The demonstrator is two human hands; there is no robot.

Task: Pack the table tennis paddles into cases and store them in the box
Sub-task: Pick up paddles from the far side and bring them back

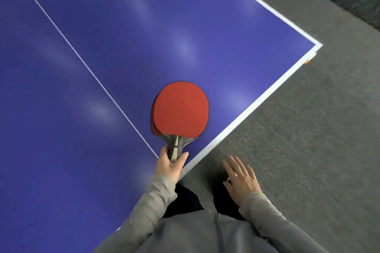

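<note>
Lower centre: grey fabric sleeves [148, 207], soft and creased. Left hand [171, 163] wrapped round two stacked handles [174, 147] at the table's near edge. Right hand [240, 178], lower right, fingers spread wide, holding nothing, over coarse grey carpet [298, 129]; ring [236, 175] on one finger.

Just above: paddles [181, 109], two, stacked slightly offset. Oval blades, matte red rubber, dark rims, pale-and-grey handles. Resting on or just over the table: cannot tell.

Beyond: table [82, 47], smooth glossy blue, soft glare patches, white border and centre line, corner at right.

No case, no box in view. Judged: paddles gathered only; casing and boxing both outstanding.
</note>
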